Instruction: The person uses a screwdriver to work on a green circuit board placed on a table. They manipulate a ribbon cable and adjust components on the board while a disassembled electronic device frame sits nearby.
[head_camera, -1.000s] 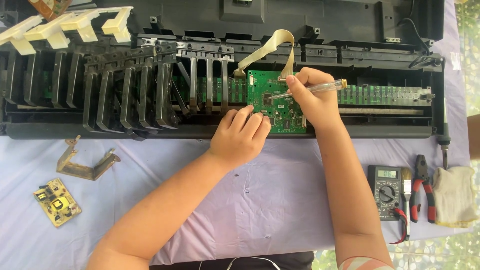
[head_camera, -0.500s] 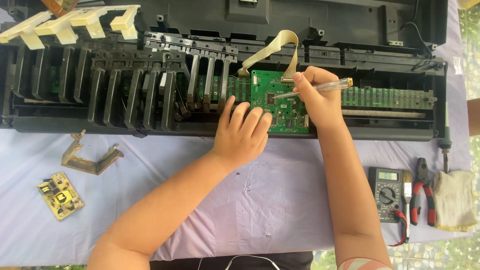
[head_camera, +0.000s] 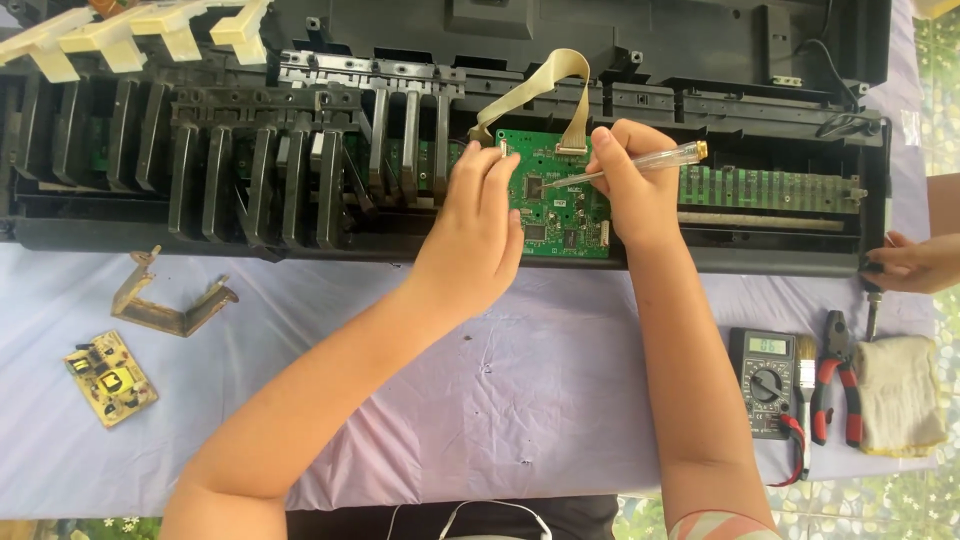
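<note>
Since a second ago the left hand (head_camera: 478, 235) has slid up from the front lip of the opened keyboard case (head_camera: 700, 40) so that its fingertips now press flat on the left part of the green circuit board (head_camera: 560, 215), fingers spread and holding nothing, which steadies the board under the tool. The right hand (head_camera: 632, 185) is closed around a clear-handled screwdriver (head_camera: 640, 165), gripping it like a pen, and its thin metal tip has stayed on the board near a small dark chip; whether it sits in a screw head or on a solder point is too fine to tell. The board lies in the middle of the case, glossy green and studded with tiny parts, with a flat beige ribbon cable (head_camera: 545, 80) arching off its top edge. To its left stand rows of black plastic key levers (head_camera: 260, 185), and cream keys (head_camera: 130, 35) show at the table's far left corner. On the wrinkled lilac tablecloth (head_camera: 480, 400) near the left edge lie a bent rusty metal bracket (head_camera: 170, 300) and a small yellowish circuit board (head_camera: 110, 378); near the right edge sit a dark multimeter (head_camera: 768, 380), red-handled pliers (head_camera: 835, 385) and a nubbly cream rag (head_camera: 900, 395). Another person's hand (head_camera: 915, 265) rests at the case's right end.
</note>
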